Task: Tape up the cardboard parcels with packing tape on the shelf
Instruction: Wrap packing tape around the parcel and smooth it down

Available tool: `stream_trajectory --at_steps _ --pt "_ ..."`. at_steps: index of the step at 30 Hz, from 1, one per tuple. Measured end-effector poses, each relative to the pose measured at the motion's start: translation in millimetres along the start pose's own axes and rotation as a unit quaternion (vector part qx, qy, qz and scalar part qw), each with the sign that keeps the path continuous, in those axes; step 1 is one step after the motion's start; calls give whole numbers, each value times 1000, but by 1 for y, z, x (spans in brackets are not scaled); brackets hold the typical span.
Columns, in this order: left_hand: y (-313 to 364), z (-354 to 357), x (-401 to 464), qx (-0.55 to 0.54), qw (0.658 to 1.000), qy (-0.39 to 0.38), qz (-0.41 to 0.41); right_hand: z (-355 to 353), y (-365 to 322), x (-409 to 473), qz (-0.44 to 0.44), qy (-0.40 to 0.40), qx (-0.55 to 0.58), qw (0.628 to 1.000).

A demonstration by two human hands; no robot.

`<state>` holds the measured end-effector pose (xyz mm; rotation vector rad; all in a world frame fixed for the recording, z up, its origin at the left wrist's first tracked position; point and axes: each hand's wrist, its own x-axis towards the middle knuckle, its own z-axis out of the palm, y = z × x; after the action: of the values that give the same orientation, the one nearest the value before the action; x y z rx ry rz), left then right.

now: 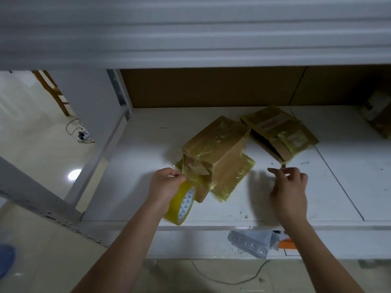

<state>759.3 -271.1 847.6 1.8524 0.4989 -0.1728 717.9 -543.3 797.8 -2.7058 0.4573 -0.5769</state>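
A cardboard parcel (218, 144) wrapped in yellowish tape lies in the middle of the white shelf (143, 149), on top of a flatter taped parcel (234, 180). My left hand (165, 185) holds a roll of yellow packing tape (182, 205) and pinches the tape's free end against the parcel's near left corner. My right hand (288, 187) hovers blurred above the shelf to the right of the parcels, fingers loosely bent, holding nothing that I can see. A second taped parcel (281, 132) lies further back on the right.
Brown cardboard sheets (211, 87) line the shelf's back. Another parcel (378, 115) sits at the far right. A crumpled plastic bag (251, 242) and an orange item (285, 244) lie on the lower shelf. An upper shelf (190, 39) overhangs. A metal upright (120, 94) stands left, cables on the floor.
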Motion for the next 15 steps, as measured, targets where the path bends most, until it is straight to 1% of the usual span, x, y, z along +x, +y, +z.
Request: stream_trajectory --at_steps 1,2,3,7,9,10,13,15 --pt "1 1 0 8 1000 1 0 1 12 2 26 -49 -69 996" --pt "1 1 -1 12 1000 2 0 2 22 4 31 -87 -118 989" --pt "2 1 -1 14 1000 1 -1 4 31 5 14 -97 -148 984" --pt "3 4 -2 33 999 5 2 8 46 8 -131 -63 -215 966" --pt "3 4 -3 43 999 9 5 7 50 9 -197 -41 -198 959" --pt "2 4 -4 47 999 10 5 4 47 8 -211 -39 -182 960" --pt "1 5 -6 49 999 13 7 5 41 3 -209 -23 -125 970" --pt "2 5 -7 43 999 13 7 7 33 1 -191 -21 -21 981"
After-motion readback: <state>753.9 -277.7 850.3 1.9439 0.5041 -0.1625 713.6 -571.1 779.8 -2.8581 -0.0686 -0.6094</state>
